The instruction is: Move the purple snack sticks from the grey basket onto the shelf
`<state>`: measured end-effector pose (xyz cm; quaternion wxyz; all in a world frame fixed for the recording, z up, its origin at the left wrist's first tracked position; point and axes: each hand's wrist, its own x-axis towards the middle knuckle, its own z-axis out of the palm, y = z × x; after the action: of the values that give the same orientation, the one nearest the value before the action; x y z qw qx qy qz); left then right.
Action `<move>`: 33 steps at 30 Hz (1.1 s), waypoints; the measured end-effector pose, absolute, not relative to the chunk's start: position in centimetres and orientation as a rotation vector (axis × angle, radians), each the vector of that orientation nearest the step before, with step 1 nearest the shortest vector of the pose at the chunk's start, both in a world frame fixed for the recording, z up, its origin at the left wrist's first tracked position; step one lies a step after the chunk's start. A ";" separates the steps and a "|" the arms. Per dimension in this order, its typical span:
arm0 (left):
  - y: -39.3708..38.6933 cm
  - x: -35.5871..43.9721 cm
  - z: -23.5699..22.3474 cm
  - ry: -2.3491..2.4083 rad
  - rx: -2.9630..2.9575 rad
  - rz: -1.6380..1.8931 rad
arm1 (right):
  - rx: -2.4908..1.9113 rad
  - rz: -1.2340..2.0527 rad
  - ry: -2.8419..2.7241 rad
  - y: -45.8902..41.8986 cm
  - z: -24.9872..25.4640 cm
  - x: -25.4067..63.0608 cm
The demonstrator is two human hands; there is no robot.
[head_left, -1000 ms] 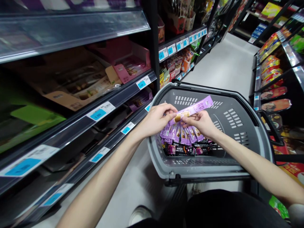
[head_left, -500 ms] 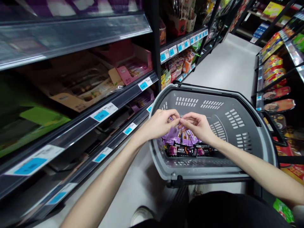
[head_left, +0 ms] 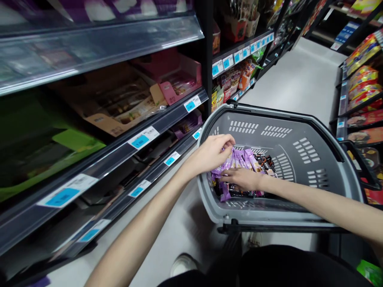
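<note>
A grey plastic shopping basket (head_left: 299,131) stands in front of me with several purple snack packets (head_left: 245,159) and dark packets (head_left: 265,161) lying at its bottom. My left hand (head_left: 214,153) is curled over the purple packets near the basket's left wall and pinches them. My right hand (head_left: 243,179) reaches low into the basket with its fingers lying on the packets at the bottom; what they grip is hidden.
Store shelves with blue price tags (head_left: 140,140) run along my left, holding open cartons of snacks (head_left: 125,107) and a pink box (head_left: 176,79). More shelves with bright packets (head_left: 360,85) stand on the right. A pale aisle floor (head_left: 296,79) runs ahead. My dark trousers and a shoe show below.
A second ago both hands held a long purple packet above the basket. They have since dropped into the basket, and the right hand now lies low on the packets.
</note>
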<state>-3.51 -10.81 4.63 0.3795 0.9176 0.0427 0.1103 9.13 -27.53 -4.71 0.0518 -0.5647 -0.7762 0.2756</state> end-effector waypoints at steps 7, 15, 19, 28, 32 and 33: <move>-10.8 -3.3 4.1 0.086 2.417 0.318 | -1.700 0.925 -2.149 -26.4 -4.9 8.8; -10.3 -3.1 4.1 0.352 1.892 0.457 | -1.760 1.021 -1.362 -29.1 3.4 9.4; -10.6 -3.3 4.6 0.315 1.788 0.336 | -1.711 0.945 -1.072 -29.9 4.1 8.8; -10.6 -3.7 4.7 0.241 1.862 0.188 | -1.570 0.875 -0.819 -29.2 3.8 8.5; -10.6 -3.9 4.8 0.237 1.802 0.178 | -1.554 0.886 -0.786 -29.3 3.9 8.4; -10.7 -3.9 5.0 0.246 1.792 0.172 | -1.558 0.889 -0.789 -29.3 3.9 8.4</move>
<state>-3.94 -10.66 4.96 0.6151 0.7776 0.1066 0.0747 8.37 -29.30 3.94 0.5572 -0.6601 -0.3345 0.3767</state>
